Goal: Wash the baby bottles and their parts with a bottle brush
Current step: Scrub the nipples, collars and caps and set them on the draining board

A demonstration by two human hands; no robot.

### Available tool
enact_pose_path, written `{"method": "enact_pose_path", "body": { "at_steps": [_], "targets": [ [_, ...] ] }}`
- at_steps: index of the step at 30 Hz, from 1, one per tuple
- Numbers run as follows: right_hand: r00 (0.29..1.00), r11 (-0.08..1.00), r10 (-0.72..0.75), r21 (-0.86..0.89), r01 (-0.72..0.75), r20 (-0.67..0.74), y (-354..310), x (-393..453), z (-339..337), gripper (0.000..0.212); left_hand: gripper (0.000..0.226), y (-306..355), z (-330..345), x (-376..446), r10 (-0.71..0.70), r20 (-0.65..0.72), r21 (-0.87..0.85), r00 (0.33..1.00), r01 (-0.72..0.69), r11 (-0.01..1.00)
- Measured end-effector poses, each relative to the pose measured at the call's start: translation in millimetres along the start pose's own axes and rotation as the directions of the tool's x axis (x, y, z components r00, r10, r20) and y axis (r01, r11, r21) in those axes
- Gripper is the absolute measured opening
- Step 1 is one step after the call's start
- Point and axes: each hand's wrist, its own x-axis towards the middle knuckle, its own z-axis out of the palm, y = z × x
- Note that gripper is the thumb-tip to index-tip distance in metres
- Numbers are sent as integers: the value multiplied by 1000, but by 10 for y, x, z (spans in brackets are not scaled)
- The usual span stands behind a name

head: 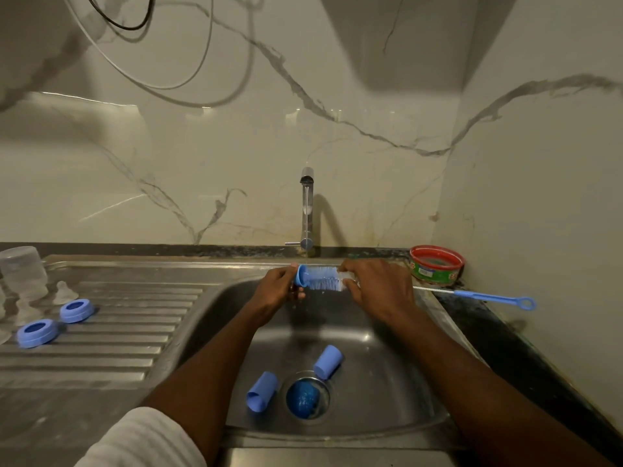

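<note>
Evidently scrubbing | left hand (279,287) gripped blue cap (301,275) under tap stream (306,197) for rinsing | right hand (377,288) gripped bottle brush (323,278), bristles driven in

Veined marble wall (202,156) behind a steel faucet (307,210); dark countertop (499,335); dim, warm light.

Over the grey steel sink (387,382) I see a blue-and-white brush (323,279), two pale blue caps (327,362) in it, blue rings (77,310) to its left, a red-rimmed green tub (436,265) behind, and white grey-veined marble wall (202,146).
</note>
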Motion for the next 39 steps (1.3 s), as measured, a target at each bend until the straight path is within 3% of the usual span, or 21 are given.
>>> {"method": "enact_pose_path", "body": {
  "at_steps": [3, 5, 9, 13, 17, 22, 24, 28, 32, 36, 39],
  "targets": [
    [998, 998, -58, 27, 58, -7, -5, 21, -16, 27, 25, 19, -11, -13, 21, 0, 13, 1000, -21, 1000],
    [996, 995, -67, 76, 71, -57, -6, 21, -22, 26, 34, 55, 9, -33, -13, -4, -74, 1000, 13, 997],
    [984, 999, 23, 35, -17, -176, -8, 3, 5, 23, 22, 63, 39, -44, -7, -1, -157, 1000, 7, 988],
    [995, 997, 82, -1, -83, -57, -44, 20, 56, 27, 27, 84, 40, -40, 20, -37, -143, 999, -25, 989],
    [1000, 999, -15, 44, 15, -15, -83, 105, 27, 30, 34, 60, 17, -33, 32, -105, -169, 994, -49, 984],
    [976, 975, 195, 132, -181, -99, -78, 66, 8, 28, 37, 70, 71, 0, -29, -39, -230, 999, 19, 973],
    [972, 969, 231, 99, -226, -43, -65, 23, 37, 29, 36, 74, 102, -3, -8, -26, -229, 1000, 2, 974],
    [960, 980, 188, 25, -197, 205, -46, 47, 12, 37, 40, 59, 63, -4, 28, -48, -200, 998, -37, 979],
    [970, 993, 116, -27, -113, 212, -32, 81, -19, 58, 40, 64, 48, 1, -7, -37, -221, 999, -1, 975],
    [946, 998, 46, -48, -32, 322, -4, 17, -24, 88, 41, 60, 65, -1, -24, -43, -200, 999, 15, 980],
    [957, 998, -57, 38, 48, 285, 5, -8, -23, 68, 46, 55, 73, -13, -38, -39, -179, 999, 30, 983]
  ]
}}
